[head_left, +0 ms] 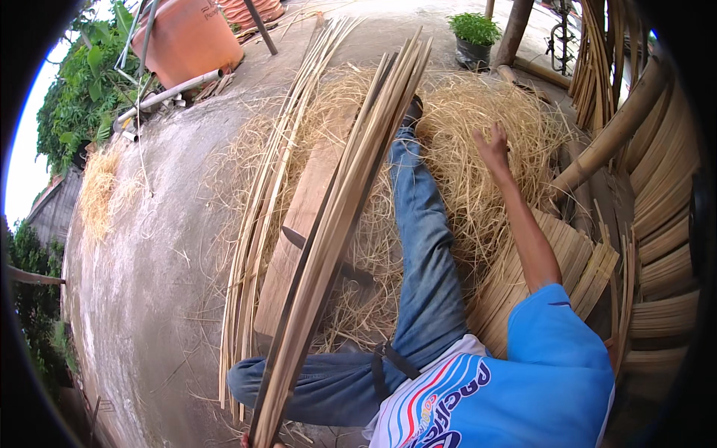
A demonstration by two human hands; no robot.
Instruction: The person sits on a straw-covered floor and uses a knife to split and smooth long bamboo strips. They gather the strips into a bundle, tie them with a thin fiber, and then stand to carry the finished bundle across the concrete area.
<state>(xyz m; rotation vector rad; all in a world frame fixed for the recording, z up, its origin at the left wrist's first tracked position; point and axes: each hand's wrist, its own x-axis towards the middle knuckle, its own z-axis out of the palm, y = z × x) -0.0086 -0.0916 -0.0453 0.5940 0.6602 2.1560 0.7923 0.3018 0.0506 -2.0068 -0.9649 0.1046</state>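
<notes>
Tan strips (346, 205) slanting over the bent left leg (332, 390) could fan apart, since only the left hand (245, 440), its finger grip unclear, meets their near end; the right hand (494, 151), fingers spread, hangs over far-right shavings (461, 101).

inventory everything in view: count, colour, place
Strip bundle: 1, tan, centre
Loose strips: several, tan, left of centre
Plank: 1, brown, behind bundle
Blade-like piece: 1, dark, at plank
Large shavings heap: 1, straw-yellow, upper centre
Small shavings heap: 1, straw-yellow, left
Container: 1, orange, upper left
Pipes: several, grey, by container
Potted plant: 1, green, top
Poles: several, brown, upper right
Stacked slats: many, tan, far right
Flat slats: several, tan, right
Foliage: uncounted, green, left
Ground: grey, throughout
Shirt: 1, blue-white, lower right
Trousers: 1, blue, centre
Left hand: 1, gripping bundle, bottom edge
Right hand: 1, open, upper right
</notes>
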